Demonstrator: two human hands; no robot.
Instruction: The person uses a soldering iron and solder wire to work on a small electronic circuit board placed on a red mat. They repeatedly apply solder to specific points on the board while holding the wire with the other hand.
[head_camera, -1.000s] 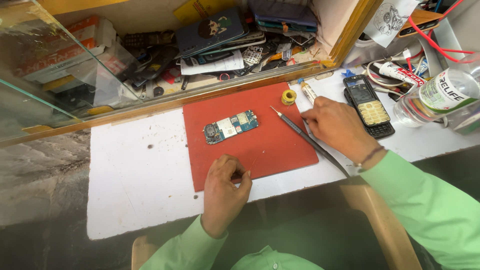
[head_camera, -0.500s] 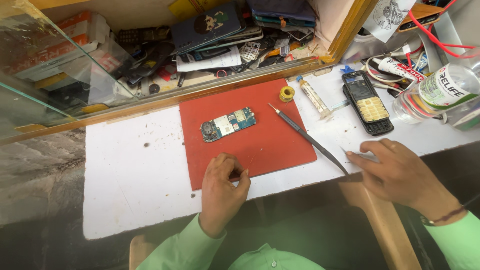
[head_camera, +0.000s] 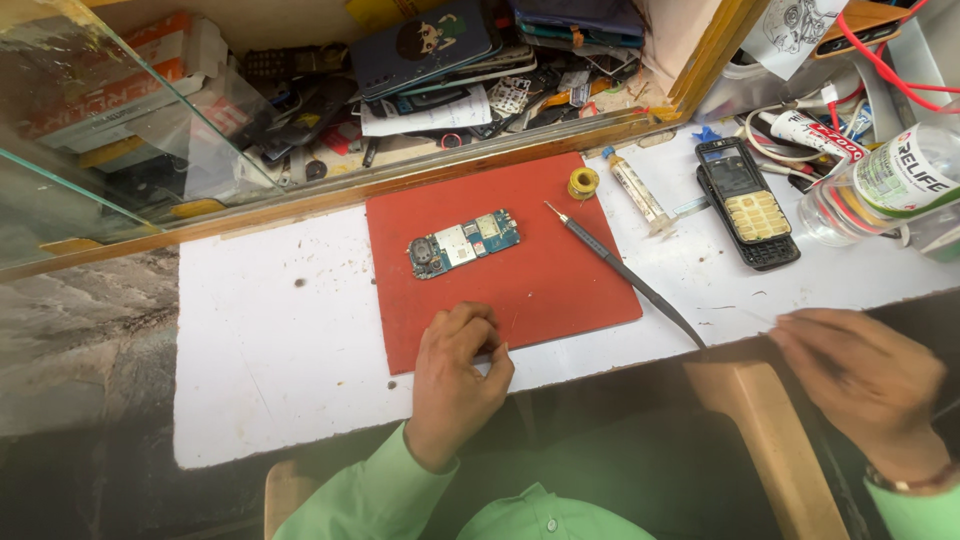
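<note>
A scuffed white bench (head_camera: 280, 340) carries a red work mat (head_camera: 560, 270), a black keypad phone (head_camera: 750, 205), a syringe (head_camera: 640, 192) and a clear plastic bottle (head_camera: 880, 185).

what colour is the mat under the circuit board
Red mat, seen in the head view, under the blue-green circuit board.

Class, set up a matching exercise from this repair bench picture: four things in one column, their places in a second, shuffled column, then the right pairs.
Things:
1. circuit board
2. solder spool
3. keypad phone
4. left hand

Places:
A. on the white top, right of the syringe
B. middle of the red mat
C. near edge of the mat
D. far right corner of the mat

Pairs: 1-B, 2-D, 3-A, 4-C
</note>
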